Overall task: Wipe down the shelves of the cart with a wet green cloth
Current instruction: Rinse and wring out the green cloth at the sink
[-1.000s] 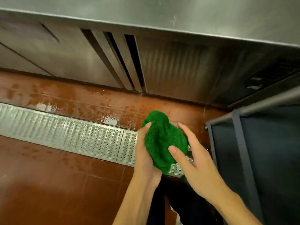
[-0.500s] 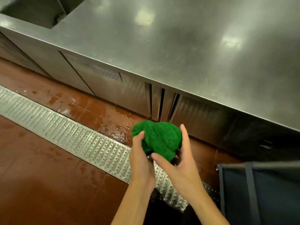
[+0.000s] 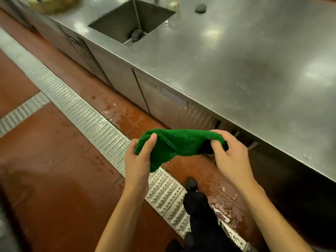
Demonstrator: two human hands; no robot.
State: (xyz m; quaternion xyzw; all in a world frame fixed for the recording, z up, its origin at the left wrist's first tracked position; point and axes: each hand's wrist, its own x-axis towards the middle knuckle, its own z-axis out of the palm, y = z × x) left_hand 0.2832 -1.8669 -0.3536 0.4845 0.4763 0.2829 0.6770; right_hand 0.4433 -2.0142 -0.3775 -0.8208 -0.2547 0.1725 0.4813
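Left hand [image 3: 137,163]: thumb pressed on top of the green cloth [image 3: 174,145], remaining fingers curled beneath its left end, pinching it. Right hand [image 3: 230,157]: fingers curled over the cloth's right end, thumb underneath, gripping it. The cloth is stretched between both hands in mid-air, its lower edge sagging, above the red tiled floor [image 3: 54,179] and metal drain grate [image 3: 101,130]. Whether it is wet cannot be judged at this sharpness. A steel counter [image 3: 245,70] with a sink [image 3: 131,19] stands just beyond.
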